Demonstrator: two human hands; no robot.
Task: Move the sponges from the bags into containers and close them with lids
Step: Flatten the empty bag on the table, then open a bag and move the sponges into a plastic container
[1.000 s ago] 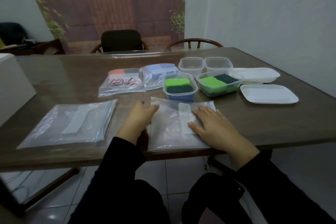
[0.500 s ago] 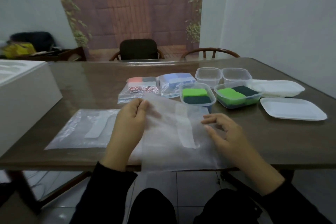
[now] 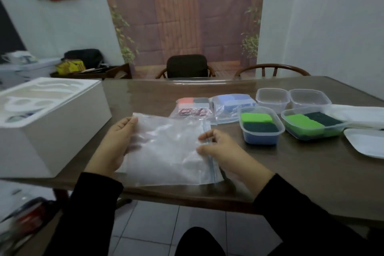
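Clear bag (image 3: 170, 149) — left hand (image 3: 116, 143), right hand (image 3: 220, 149)

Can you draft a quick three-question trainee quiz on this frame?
1. True or false: both hands, left hand and right hand, hold the empty bag.
2. How many containers hold sponges? A) one B) two C) four
3. Fill in: the two bags that hold sponges lie ___ the empty bag.

Key: 1 true. 2 B: the near container and its neighbour; two empty containers stand behind. 3 beyond: the red-sponge bag and blue-sponge bag.
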